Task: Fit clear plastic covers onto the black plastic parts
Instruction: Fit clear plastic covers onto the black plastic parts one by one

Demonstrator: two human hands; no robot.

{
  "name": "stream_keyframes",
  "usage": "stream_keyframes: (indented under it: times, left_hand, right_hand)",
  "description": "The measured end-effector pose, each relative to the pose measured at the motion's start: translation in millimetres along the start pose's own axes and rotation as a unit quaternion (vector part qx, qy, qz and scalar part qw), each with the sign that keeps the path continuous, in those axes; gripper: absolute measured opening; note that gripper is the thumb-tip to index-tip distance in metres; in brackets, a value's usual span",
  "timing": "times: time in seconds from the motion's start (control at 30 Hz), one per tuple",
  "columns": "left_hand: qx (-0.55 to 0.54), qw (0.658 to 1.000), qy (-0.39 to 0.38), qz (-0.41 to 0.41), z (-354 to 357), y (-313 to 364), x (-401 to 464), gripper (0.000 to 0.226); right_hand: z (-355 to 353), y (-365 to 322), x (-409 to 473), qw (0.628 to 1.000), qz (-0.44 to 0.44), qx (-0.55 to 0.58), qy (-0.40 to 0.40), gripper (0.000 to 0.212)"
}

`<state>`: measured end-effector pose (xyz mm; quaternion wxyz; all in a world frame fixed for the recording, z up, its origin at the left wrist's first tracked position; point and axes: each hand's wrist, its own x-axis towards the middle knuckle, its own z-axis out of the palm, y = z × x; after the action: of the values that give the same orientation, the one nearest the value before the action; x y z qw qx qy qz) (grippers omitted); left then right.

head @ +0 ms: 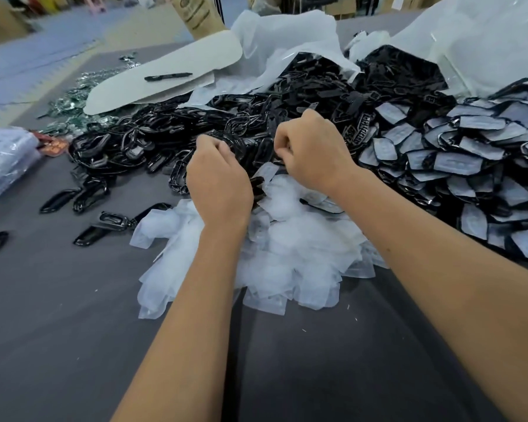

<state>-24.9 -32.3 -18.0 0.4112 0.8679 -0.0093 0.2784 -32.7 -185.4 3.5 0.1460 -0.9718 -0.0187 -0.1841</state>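
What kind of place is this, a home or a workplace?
Most likely a workplace: a small factory or packing workshop. A big heap of black parts lies on the table, with a pile of clear covers and many covered parts beside it. Cartons seem to stand behind, blurred.

Two hands are held up over a pile of clear covers (287, 248) on the grey table (58, 300). The left hand (218, 184) and the right hand (313, 150) are curled; what is pinched cannot be made out. Behind the pile, black parts (153, 147) are heaped. To its right, covered parts (470, 166) are stacked.
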Motion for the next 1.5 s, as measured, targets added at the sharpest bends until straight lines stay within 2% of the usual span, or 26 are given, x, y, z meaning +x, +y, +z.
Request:
stream_keyframes:
  times: [0.1, 0.17, 0.3, 0.4, 0.67, 0.8, 0.9, 0.97, 1.03, 1.1, 1.13, 1.2, 1.27, 1.37, 1.5]
  left_hand:
    - [-0.132, 0.990, 0.009, -0.042, 0.1, 1.2, 0.7, 0.013]
    - [-0.189, 0.980, 0.005, -0.067, 1.0, 1.1, 2.4, 0.011]
    - [-0.226, 0.968, -0.015, -0.112, 3.3, -0.4, 4.9, 0.018]
    - [-0.249, 0.956, -0.037, -0.153, 3.8, -2.3, 5.6, 0.020]
    - [-0.300, 0.932, -0.022, -0.204, 3.6, -2.6, 11.4, 0.023]
    - [-0.316, 0.930, -0.027, -0.189, 2.1, -0.9, 11.4, 0.018]
    - [-0.361, 0.914, -0.018, -0.185, -1.8, 0.7, 13.5, 0.016]
    - [-0.385, 0.904, -0.020, -0.185, -4.0, 1.2, 14.1, 0.015]
    - [-0.401, 0.896, -0.048, -0.186, -3.9, 2.9, 12.4, 0.018]
    - [-0.414, 0.885, -0.098, -0.188, -1.5, 7.1, 8.7, 0.019]
    - [-0.419, 0.881, -0.117, -0.188, 0.4, 9.0, 6.8, 0.018]
    - [-0.420, 0.880, -0.131, -0.181, 4.3, 11.6, 3.7, 0.018]
    - [-0.417, 0.884, -0.126, -0.170, 6.2, 12.3, 2.4, 0.018]
    - [-0.427, 0.879, -0.113, -0.181, 8.2, 10.3, 1.2, 0.022]
    - [-0.447, 0.863, -0.115, -0.204, 9.7, 10.2, -0.3, 0.026]
  right_hand:
    - [-0.9, 1.4, 1.4, 0.999, 0.000, 0.028, 0.034, 0.013]
    - [-2.1, 0.9, 3.4, 0.999, -0.014, 0.019, 0.030, 0.012]
    - [-0.1, -7.9, 8.5, 0.976, -0.063, -0.168, -0.124, 0.024]
    - [-5.0, -12.8, 12.7, 0.972, -0.049, -0.150, -0.174, 0.031]
    - [2.2, -7.2, 9.2, 0.994, -0.053, -0.080, -0.054, 0.041]
    - [-3.0, -12.1, 2.1, 0.999, -0.035, 0.025, -0.028, 0.037]
    - [-12.7, -19.3, -9.1, 0.990, -0.016, 0.141, -0.003, 0.026]
    - [-19.8, -19.4, -19.3, 0.964, 0.008, 0.265, 0.016, 0.015]
    - [-26.9, -15.4, -32.9, 0.920, 0.049, 0.389, 0.012, 0.015]
    - [-28.1, -6.6, -46.3, 0.893, 0.088, 0.442, 0.017, 0.016]
    - [-27.0, -2.3, -51.4, 0.896, 0.102, 0.432, 0.026, 0.015]
    - [-22.8, 5.7, -57.4, 0.925, 0.103, 0.363, 0.038, 0.014]
    - [-19.1, 6.7, -59.2, 0.958, 0.061, 0.281, 0.016, 0.013]
    - [-16.2, -5.2, -58.4, 0.981, -0.035, 0.180, -0.069, 0.010]
    - [-18.2, -20.2, -53.4, 0.973, -0.120, 0.060, -0.187, 0.014]
